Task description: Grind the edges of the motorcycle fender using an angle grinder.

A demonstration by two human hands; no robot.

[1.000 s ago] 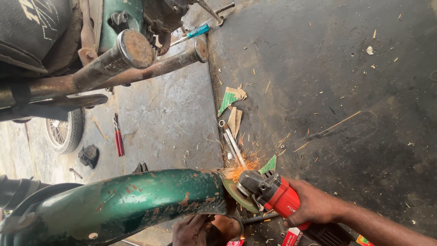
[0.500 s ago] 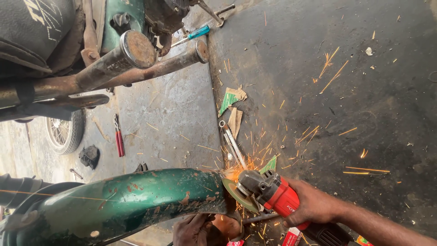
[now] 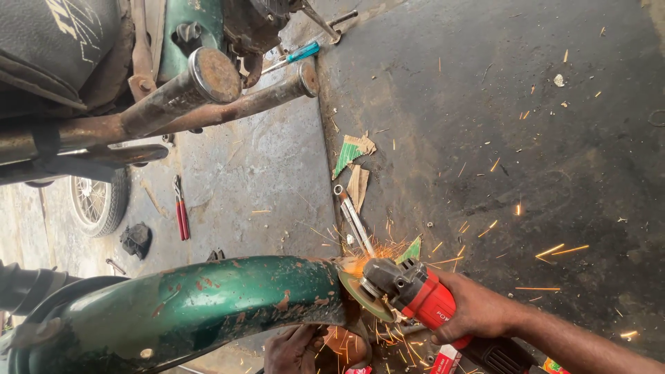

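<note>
Two hands, right (image 3: 478, 308) gripping red grinder (image 3: 415, 291), left (image 3: 291, 350) under green fender (image 3: 201, 308)

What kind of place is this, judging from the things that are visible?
Probably a motorcycle repair workshop. The right hand holds a red angle grinder throwing sparks at a green mudguard, which the left hand touches from below. Spanners and red pliers lie on the stained concrete floor.

Dark stained concrete floor (image 3: 526, 138), paler worn slab (image 3: 256, 173) beside it, daylight, scattered card scraps (image 3: 353, 152).
</note>
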